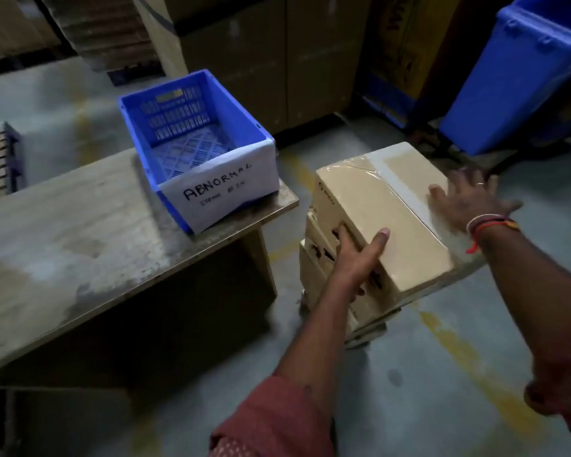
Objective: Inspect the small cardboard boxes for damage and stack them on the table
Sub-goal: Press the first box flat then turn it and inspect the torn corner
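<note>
- Beside the table, on the floor, a pile of small tan cardboard boxes (343,285) stood, and the top tan cardboard box with clear tape (386,219) lay a bit crooked on it.
- In the head view, the left hand (356,255) held the near left side of that top box, thumb up on the lid and fingers curled down the side wall. I think it held there to lift the box.
- The right hand (468,201) lay flat on the far right of the lid, fingers spread wide and straight. It looked like it was keeping the box steady.
- The worn grey wooden table (80,219) stood just left of the pile. No small box was on it yet, so the stacking had not begun.
- The blue plastic crate with a white paper label reading ABNORMAL (198,150) sat at the table's far right corner, close to the edge.
- A wide bare part of the tabletop lay near the person, a good spot for boxes.
- The table's corner poked out near the pile, so a lifted box would need to go up over that edge.
</note>
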### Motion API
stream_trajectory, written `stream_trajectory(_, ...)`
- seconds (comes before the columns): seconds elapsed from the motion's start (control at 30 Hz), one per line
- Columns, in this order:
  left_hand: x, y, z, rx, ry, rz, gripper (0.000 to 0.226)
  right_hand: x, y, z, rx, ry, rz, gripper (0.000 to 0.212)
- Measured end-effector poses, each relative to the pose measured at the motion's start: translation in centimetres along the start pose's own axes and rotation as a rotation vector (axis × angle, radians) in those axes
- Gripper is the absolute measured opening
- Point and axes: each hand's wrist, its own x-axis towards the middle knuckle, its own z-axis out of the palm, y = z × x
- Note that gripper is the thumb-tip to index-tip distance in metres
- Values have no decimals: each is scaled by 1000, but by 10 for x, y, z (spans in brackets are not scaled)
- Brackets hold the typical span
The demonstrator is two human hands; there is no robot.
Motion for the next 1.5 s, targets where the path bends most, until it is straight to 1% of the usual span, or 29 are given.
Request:
stream_trajectory(0.07, 4, 4, 7, -77, 4, -18, 114, 4, 9, -1, 120, -70, 62, 83)
stream_trajectory(0.13, 8, -2, 11, -128, -13, -24, 117, 3, 13, 2, 221, -77, 73, 82)
stream_trajectory(0.2, 11, -1, 11, -134, -19, -24, 118, -1, 8, 1, 258, -36, 55, 82)
stream_trajectory(0.27, 13, 0, 3, -140, -22, -5, 114, -9, -5, -8, 263, 2, 48, 81)
stream_trajectory(0.33, 7, 1, -13, -163, -11, 58, 110, -19, -21, -16, 258, 46, 41, 76)
stream_trajectory(0.4, -4, 5, -35, -175, 37, 143, 100, -37, -43, -27, 275, 92, 2, 75)
stream_trajectory(0.47, -19, 9, -64, -203, 75, 233, 85, -58, -70, -34, 296, 120, -48, 75)
stream_trajectory(0.53, -38, 11, -100, -234, 93, 316, 78, -82, -99, -35, 338, 123, -94, 73)
stream_trajectory(0.67, -81, 6, -183, -258, 197, 368, 69, -144, -161, -22, 456, 84, -209, 74)
stream_trajectory(0.83, -159, -15, -291, -241, 345, 437, 50, -237, -245, 4, 577, -16, -286, 70)
stream_trajectory(0.9, -194, -29, -332, -240, 403, 441, 49, -276, -280, 13, 625, -67, -322, 68)
stream_trajectory(0.97, -225, -47, -371, -248, 463, 432, 53, -313, -315, 24, 672, -107, -361, 60)
stream_trajectory(1.03, -253, -66, -408, -259, 525, 430, 50, -347, -347, 38, 725, -150, -406, 55)
stream_trajectory(1.1, -278, -84, -443, -264, 580, 428, 48, -377, -378, 52, 755, -202, -444, 57)
stream_trajectory(1.2, -306, -106, -490, -263, 653, 423, 52, -413, -420, 74, 750, -240, -486, 59)
stream_trajectory(1.33, -320, -129, -539, -269, 732, 393, 59, -448, -462, 98, 761, -279, -544, 67)
stream_trajectory(1.43, -318, -135, -567, -288, 763, 372, 49, -454, -487, 111, 718, -286, -585, 70)
stream_trajectory(1.5, -311, -135, -584, -293, 776, 356, 43, -449, -502, 119, 673, -317, -599, 66)
